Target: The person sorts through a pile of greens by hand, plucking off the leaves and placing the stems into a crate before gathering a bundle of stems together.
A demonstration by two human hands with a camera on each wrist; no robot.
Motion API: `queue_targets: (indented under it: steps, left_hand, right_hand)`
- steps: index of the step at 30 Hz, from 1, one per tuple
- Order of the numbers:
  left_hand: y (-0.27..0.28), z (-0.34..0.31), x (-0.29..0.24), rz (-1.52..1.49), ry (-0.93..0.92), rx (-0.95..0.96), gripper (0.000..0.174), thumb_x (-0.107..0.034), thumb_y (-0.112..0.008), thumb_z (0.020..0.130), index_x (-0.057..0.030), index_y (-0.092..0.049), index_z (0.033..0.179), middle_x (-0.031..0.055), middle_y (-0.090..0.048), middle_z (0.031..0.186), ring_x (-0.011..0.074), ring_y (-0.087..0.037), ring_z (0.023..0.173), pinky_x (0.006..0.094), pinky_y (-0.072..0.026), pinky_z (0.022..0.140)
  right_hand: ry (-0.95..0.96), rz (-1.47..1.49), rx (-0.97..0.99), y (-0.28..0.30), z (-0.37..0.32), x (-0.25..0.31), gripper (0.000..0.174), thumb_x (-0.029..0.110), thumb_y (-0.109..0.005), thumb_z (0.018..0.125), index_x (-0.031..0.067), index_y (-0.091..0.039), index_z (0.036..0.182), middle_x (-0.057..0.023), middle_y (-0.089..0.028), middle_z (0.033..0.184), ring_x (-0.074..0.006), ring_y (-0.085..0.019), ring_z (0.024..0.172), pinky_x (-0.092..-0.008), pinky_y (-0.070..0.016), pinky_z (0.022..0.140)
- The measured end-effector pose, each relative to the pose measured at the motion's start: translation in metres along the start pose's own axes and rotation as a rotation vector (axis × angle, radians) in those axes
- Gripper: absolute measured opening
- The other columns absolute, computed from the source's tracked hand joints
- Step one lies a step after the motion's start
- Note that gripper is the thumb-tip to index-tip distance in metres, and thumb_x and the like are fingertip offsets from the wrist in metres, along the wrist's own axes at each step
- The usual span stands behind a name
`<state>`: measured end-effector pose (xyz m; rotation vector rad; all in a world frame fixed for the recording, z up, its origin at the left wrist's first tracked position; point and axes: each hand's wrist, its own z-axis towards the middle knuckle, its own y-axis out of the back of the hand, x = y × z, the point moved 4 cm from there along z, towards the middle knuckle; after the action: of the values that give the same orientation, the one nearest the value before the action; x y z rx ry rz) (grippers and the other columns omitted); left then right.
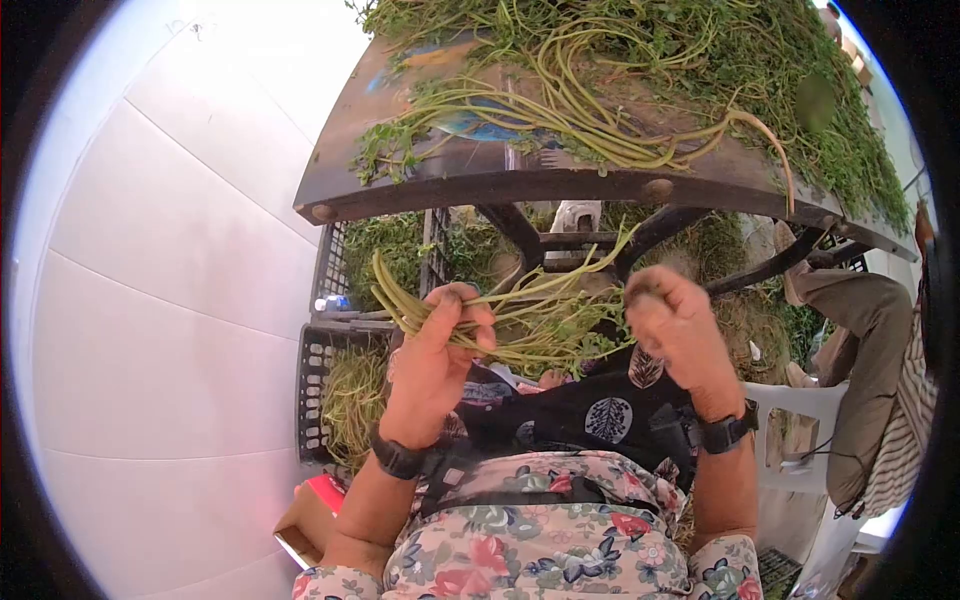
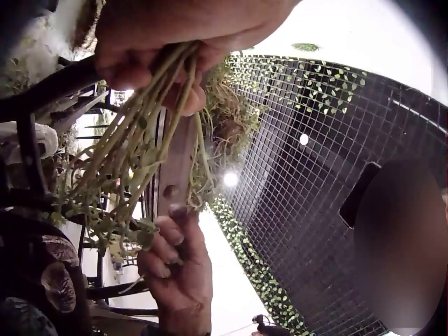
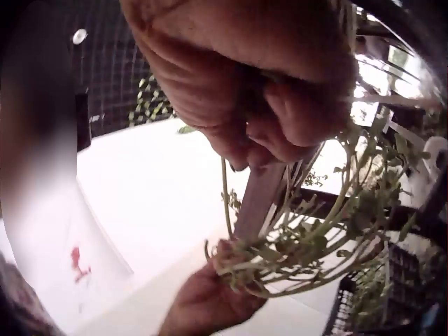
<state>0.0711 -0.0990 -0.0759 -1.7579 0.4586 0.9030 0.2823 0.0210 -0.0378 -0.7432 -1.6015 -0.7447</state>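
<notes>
My left hand (image 1: 435,350) grips a bunch of green leafy stems (image 1: 545,335) over the lap, thumb across the stems, the thick ends pointing left and the leaves right. In the left wrist view the stems (image 2: 136,143) hang below that hand (image 2: 199,35). Just right of the leaves is my right hand (image 1: 680,335), raised, fingers curled and slightly blurred, with nothing plainly visible in them. The right wrist view has this hand (image 3: 259,77) large at the top, above the leafy bunch (image 3: 315,241), while the left hand (image 3: 210,301) holds the stem ends below.
Ahead stands a table (image 1: 340,170) with long stems (image 1: 600,140) near its edge and a big heap of greens (image 1: 760,60) behind. Black crates (image 1: 315,390) holding greens are at the left, beside an open cardboard box (image 1: 310,525). A white chair (image 1: 800,400) and a seated person (image 1: 870,320) are at the right.
</notes>
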Motion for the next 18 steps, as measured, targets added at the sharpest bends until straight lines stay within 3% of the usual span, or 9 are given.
queue_targets:
  steps: [2, 3, 6, 7, 13, 16, 18]
  left_hand:
    - [-0.003, 0.000, 0.001, 0.017, -0.014, 0.015, 0.025, -0.025, -0.051, 0.091, -0.0026, -0.051, 0.102, 0.0096, -0.062, 0.084, 0.0165, -0.056, 0.068, 0.0286, -0.0450, 0.064]
    - [-0.006, -0.001, -0.001, 0.032, -0.021, 0.016, 0.025, -0.025, -0.052, 0.091, -0.0025, -0.050, 0.102, 0.0098, -0.062, 0.084, 0.0166, -0.057, 0.068, 0.0285, -0.0451, 0.065]
    - [-0.008, -0.004, 0.000, 0.033, -0.022, 0.026, 0.026, -0.025, -0.052, 0.091, -0.0024, -0.050, 0.102, 0.0102, -0.061, 0.082, 0.0166, -0.057, 0.067, 0.0285, -0.0453, 0.065]
    - [-0.009, -0.004, -0.001, 0.025, -0.023, 0.037, 0.026, -0.025, -0.052, 0.091, -0.0023, -0.050, 0.102, 0.0103, -0.061, 0.081, 0.0166, -0.057, 0.067, 0.0285, -0.0454, 0.065]
    - [-0.009, -0.004, -0.002, 0.053, -0.031, 0.002, 0.024, -0.024, -0.050, 0.092, -0.0018, -0.050, 0.102, 0.0107, -0.060, 0.079, 0.0166, -0.056, 0.066, 0.0289, -0.0453, 0.064]
    - [-0.008, -0.004, 0.003, 0.033, -0.018, 0.029, 0.024, -0.024, -0.049, 0.092, -0.0019, -0.050, 0.102, 0.0086, -0.059, 0.080, 0.0154, -0.055, 0.068, 0.0282, -0.0446, 0.063]
    - [-0.011, -0.013, -0.008, 0.330, -0.072, -0.049, 0.024, -0.024, -0.048, 0.093, -0.0023, -0.050, 0.102, 0.0065, -0.057, 0.080, 0.0142, -0.054, 0.071, 0.0275, -0.0440, 0.063]
  right_hand:
    - [0.205, -0.296, 0.064, -0.017, 0.003, -0.002, 0.013, 0.009, -0.053, 0.081, 0.0018, -0.059, 0.090, 0.0007, -0.049, 0.063, -0.0043, -0.044, 0.048, -0.0203, -0.0336, 0.041]
    - [0.199, -0.395, 0.108, -0.025, 0.000, 0.010, 0.015, 0.008, -0.056, 0.077, 0.0015, -0.062, 0.090, -0.0039, -0.053, 0.067, -0.0116, -0.053, 0.055, -0.0263, -0.0418, 0.049]
    - [0.536, -0.621, 0.103, -0.040, 0.002, -0.004, 0.018, 0.009, -0.059, 0.075, 0.0012, -0.062, 0.091, -0.0110, -0.057, 0.075, -0.0226, -0.058, 0.068, -0.0327, -0.0449, 0.060]
    - [0.495, -0.711, 0.180, -0.043, 0.003, -0.006, 0.023, 0.014, -0.058, 0.076, 0.0040, -0.059, 0.097, -0.0163, -0.058, 0.086, -0.0366, -0.056, 0.083, -0.0413, -0.0457, 0.071]
    - [0.460, -0.627, 0.150, -0.046, 0.006, -0.015, 0.018, 0.012, -0.058, 0.074, 0.0036, -0.060, 0.090, -0.0153, -0.059, 0.082, -0.0357, -0.056, 0.080, -0.0408, -0.0461, 0.072]
    - [0.497, -0.630, -0.129, -0.031, 0.010, -0.025, 0.019, 0.010, -0.055, 0.074, 0.0024, -0.061, 0.090, -0.0147, -0.061, 0.081, -0.0335, -0.057, 0.077, -0.0379, -0.0461, 0.070]
    - [0.244, -0.487, -0.133, -0.017, 0.013, -0.029, 0.020, 0.009, -0.052, 0.074, 0.0016, -0.060, 0.091, -0.0112, -0.062, 0.080, -0.0265, -0.058, 0.070, -0.0335, -0.0459, 0.064]
